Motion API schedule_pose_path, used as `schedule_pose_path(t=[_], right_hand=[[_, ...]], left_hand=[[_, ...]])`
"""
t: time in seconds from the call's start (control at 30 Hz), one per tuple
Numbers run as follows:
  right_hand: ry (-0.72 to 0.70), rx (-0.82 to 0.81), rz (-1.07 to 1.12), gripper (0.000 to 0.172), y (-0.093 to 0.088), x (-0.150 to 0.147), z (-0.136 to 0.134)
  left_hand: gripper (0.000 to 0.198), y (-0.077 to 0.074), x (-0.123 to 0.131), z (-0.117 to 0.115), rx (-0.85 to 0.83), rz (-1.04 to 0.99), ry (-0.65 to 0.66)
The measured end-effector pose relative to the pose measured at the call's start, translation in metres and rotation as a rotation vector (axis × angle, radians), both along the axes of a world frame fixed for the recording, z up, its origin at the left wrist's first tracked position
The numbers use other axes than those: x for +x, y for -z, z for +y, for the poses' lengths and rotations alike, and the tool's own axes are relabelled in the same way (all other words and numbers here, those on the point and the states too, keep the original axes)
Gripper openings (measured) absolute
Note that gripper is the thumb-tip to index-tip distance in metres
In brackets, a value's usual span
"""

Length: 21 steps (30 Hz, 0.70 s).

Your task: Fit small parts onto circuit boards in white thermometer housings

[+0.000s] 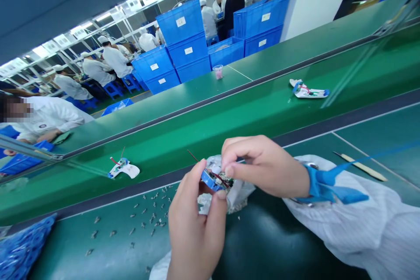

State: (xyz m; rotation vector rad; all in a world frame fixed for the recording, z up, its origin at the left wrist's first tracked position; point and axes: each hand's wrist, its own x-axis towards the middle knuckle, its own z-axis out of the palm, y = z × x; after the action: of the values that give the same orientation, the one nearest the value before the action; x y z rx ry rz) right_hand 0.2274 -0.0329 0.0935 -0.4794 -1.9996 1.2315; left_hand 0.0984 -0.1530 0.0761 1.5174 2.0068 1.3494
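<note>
Between thumb and fingers, my left hand grips a small blue-rimmed electronic assembly with red and black wires. My right hand is pinched closed at the assembly's upper right side; whatever its fingertips hold is too small or hidden to make out. Behind and below both hands lies a crumpled clear plastic bag, partly covered by them. A blue strap circles my right wrist. Many small metal parts are scattered on the green worktop left of my left hand.
On the green conveyor belt lie two white wired assemblies, one left and one right. A pale-handled pointed tool rests at right. Blue parts fill the lower left corner. A co-worker sits across; blue crates stand behind.
</note>
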Motion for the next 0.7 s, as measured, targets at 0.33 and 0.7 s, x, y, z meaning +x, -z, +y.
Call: schedule_pose_path(t=[0.33,0.7], right_hand=[[-0.328,0.134,-0.496,0.038,0.004,-0.002,0.019],[-0.211,-0.217,-0.264,0.027,0.01,-0.013,-0.001]], left_hand=[[0.043,-0.001,-0.005,-0.002,0.188,0.19,0.157],[0.045,0.001,-0.002,0.002,0.294,0.489,0.109]])
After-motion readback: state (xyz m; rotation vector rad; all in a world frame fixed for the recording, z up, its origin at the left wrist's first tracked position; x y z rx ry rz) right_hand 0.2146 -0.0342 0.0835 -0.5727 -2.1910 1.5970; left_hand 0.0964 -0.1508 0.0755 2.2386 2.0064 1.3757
